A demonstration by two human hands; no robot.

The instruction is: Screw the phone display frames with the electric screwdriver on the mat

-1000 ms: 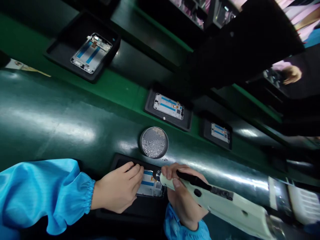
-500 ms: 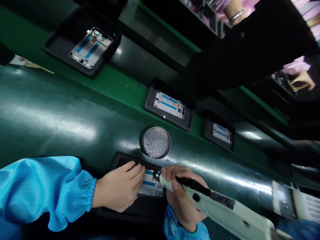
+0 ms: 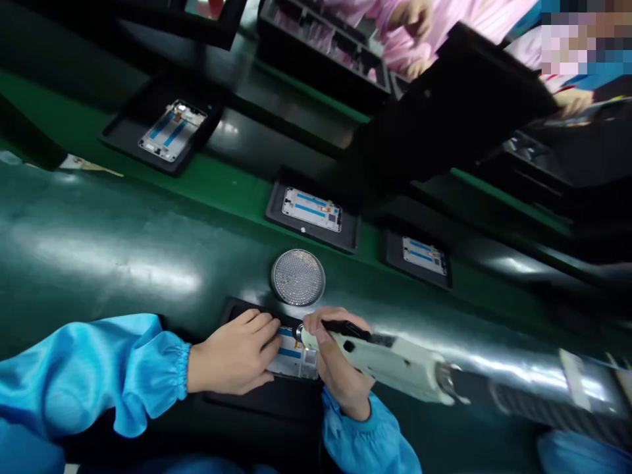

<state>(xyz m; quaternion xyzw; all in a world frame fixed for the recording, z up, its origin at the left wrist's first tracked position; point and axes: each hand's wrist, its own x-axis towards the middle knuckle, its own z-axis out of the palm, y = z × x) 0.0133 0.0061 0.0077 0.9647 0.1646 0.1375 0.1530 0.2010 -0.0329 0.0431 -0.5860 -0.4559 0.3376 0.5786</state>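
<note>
My left hand (image 3: 236, 355) lies on a phone frame (image 3: 295, 359) that sits in a black tray (image 3: 266, 398) at the near edge of the bench, its fingers curled and pressing down on the frame's left part. My right hand (image 3: 336, 372) is wrapped round a pale electric screwdriver (image 3: 390, 361), whose tip points at the top of the phone frame. Both arms wear blue sleeves. A round metal dish (image 3: 297, 277) full of small screws stands just beyond the tray.
A green conveyor belt (image 3: 232, 181) carries black trays with phone frames: one far left (image 3: 170, 130), one in the middle (image 3: 312, 209), one to the right (image 3: 424, 255). People in pink sleeves (image 3: 405, 26) work on the far side. A dark angled panel (image 3: 454, 105) overhangs the belt.
The view has shifted: the trays on the belt sit lower and further left in the picture, and the people opposite have come into view. The screwdriver now lies flatter. Both hands stay on the phone frame.
</note>
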